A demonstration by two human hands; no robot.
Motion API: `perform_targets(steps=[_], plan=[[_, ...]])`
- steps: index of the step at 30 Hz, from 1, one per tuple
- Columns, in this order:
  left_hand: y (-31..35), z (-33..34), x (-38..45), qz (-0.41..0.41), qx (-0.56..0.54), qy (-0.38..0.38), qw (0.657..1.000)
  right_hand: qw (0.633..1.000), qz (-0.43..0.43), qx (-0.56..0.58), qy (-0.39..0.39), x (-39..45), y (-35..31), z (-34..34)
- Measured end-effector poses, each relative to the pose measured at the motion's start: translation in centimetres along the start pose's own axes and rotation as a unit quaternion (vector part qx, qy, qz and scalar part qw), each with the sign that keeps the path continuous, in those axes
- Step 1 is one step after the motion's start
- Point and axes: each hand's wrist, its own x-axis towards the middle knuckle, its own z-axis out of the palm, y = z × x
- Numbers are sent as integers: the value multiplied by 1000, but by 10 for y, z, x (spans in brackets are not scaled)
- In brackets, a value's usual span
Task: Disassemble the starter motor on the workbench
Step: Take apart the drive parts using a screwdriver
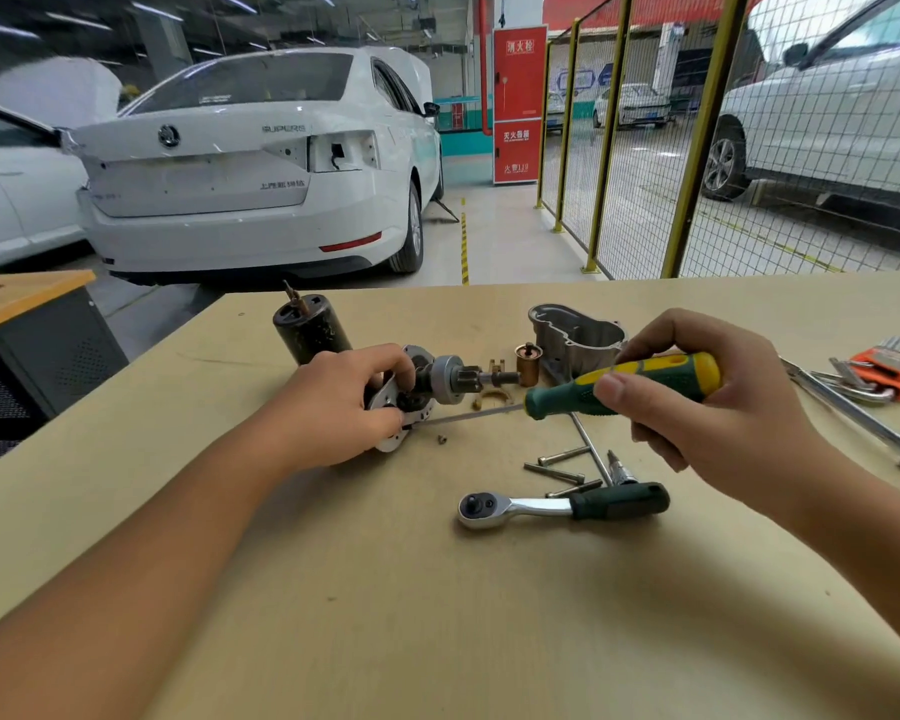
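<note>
We judge ourselves well along: the motor body (pixel 311 330) and nose housing (pixel 578 335) stand apart on the workbench (pixel 385 615), while our left hand (pixel 344 407) grips the remaining drive assembly (pixel 437 387) mid-bench and our right hand (pixel 697 402) holds the screwdriver (pixel 619 384) at its plate.

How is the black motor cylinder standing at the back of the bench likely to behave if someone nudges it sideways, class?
The black cylinder stands on end and is taller than wide, so a high nudge would probably tip it. Once down, its round body would likely roll across the flat workbench. It looks like solid metal, so probably heavy for its size, and stiff.
</note>
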Motion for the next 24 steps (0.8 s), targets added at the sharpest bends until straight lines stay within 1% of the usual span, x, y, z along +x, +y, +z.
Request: perform_targets(steps=[3, 6, 8, 11, 14, 16, 19, 21, 24], plan=[[0, -2, 0, -3, -17, -13, 1000, 1000, -18, -11, -1, -1, 0, -1], [0, -8, -4, -8, -40, -62, 997, 999, -33, -20, -7, -2, 1, -2], [-2, -10, -6, -7, -23, -101, 995, 998, -42, -31, -18, -2, 0, -2], [-4, -10, -4, -2, -6, -127, 992, 998, -50, -39, -30, -2, -1, -4], [-7, -8, -2, 4, -10, -128, 992, 997, -45, -51, -42, -1, -1, -7], [-11, -7, -3, 5, -18, -121, 993, 998, -20, -44, -47, -1, -2, -8], [-16, -5, -2, 8, -74, -108, 991, 998, 32, -7, -61, 1, 1, -8], [-19, -5, -1, 7, -105, -103, 989, 997, 54, -5, -53, 3, 5, -7], [-23, -6, -1, 4, -139, -106, 985, 997, 70, 8, -22, 4, 7, -5]])
